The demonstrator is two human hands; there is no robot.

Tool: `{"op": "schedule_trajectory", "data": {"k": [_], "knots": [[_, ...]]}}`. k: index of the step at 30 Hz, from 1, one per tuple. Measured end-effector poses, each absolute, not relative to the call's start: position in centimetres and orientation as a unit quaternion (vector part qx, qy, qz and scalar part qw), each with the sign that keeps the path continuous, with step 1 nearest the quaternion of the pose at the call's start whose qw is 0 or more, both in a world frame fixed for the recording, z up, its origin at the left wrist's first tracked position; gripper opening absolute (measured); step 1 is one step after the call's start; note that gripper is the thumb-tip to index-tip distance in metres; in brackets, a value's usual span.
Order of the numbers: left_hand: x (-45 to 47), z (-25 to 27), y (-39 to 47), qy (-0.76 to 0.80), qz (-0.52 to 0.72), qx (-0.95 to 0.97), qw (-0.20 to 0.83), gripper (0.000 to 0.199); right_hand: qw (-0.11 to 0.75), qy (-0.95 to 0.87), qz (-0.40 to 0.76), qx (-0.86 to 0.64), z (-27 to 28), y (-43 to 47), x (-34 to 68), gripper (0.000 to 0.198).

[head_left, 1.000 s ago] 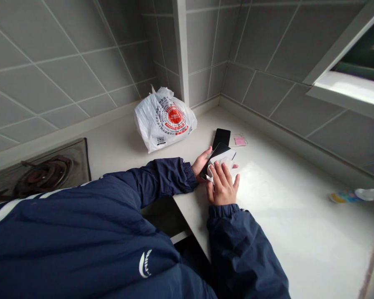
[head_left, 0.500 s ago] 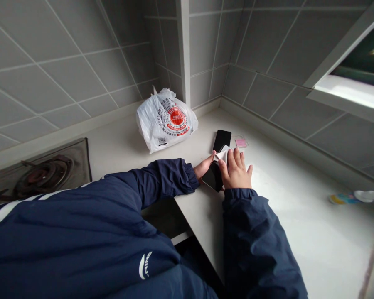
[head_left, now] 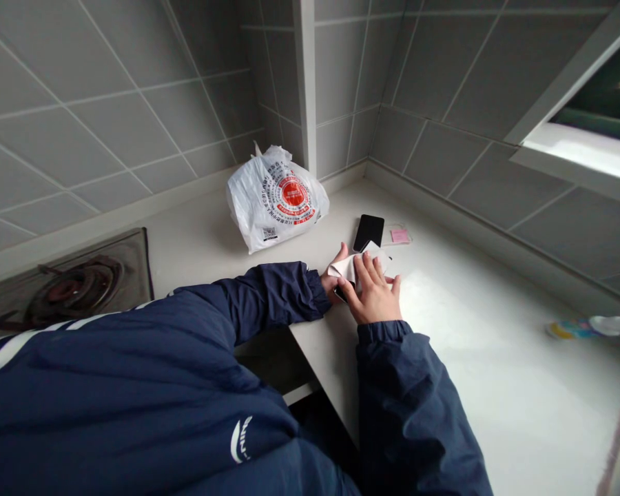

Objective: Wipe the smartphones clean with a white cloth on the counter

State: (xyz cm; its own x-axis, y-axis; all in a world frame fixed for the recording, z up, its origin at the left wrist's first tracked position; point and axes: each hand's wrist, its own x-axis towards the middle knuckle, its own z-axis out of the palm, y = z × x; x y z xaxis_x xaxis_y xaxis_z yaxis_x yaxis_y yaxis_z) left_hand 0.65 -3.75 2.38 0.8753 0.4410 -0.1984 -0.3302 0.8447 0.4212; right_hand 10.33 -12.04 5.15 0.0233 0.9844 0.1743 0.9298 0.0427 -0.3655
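Observation:
My left hand [head_left: 329, 280] holds a dark smartphone [head_left: 340, 295] from the left side, its thumb raised beside the top edge. My right hand [head_left: 375, 295] lies over the phone with its fingers pressing a crumpled white tissue or cloth [head_left: 342, 267] against the screen. The tissue and the right hand cover most of the phone, so just a dark lower-left corner shows. Right behind the hands, a second black phone-like slab [head_left: 370, 231] lies flat on the counter. Beside it is a small pink tag [head_left: 399, 236] in what looks like a clear wrapper.
A white plastic bag [head_left: 279, 200] with red print stands at the back of the white counter [head_left: 475, 358]. To the left is a gas stove [head_left: 77, 289]. A blurred bottle [head_left: 573, 328] lies at the right. Tiled walls meet behind, and an open dark cabinet space is below the counter edge.
My right hand has slid left across the phone with the white tissue, covering more of the screen. The left thumb has lifted. Bag, second slab and pink tag stay put.

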Motion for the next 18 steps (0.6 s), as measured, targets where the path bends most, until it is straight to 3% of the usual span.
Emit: {"op": "schedule_trajectory", "data": {"k": [10, 18], "knots": [[-0.7, 2.3, -3.3, 0.059, 0.125, 0.177, 0.974, 0.110, 0.234, -0.737, -0.020, -0.634, 2.7, -15.4, 9.5, 0.061], [-0.6, 2.8, -3.0, 0.121, 0.157, 0.182, 0.963, 0.110, 0.249, -0.749, -0.025, -0.614, 2.2, -16.5, 9.6, 0.050]]}}
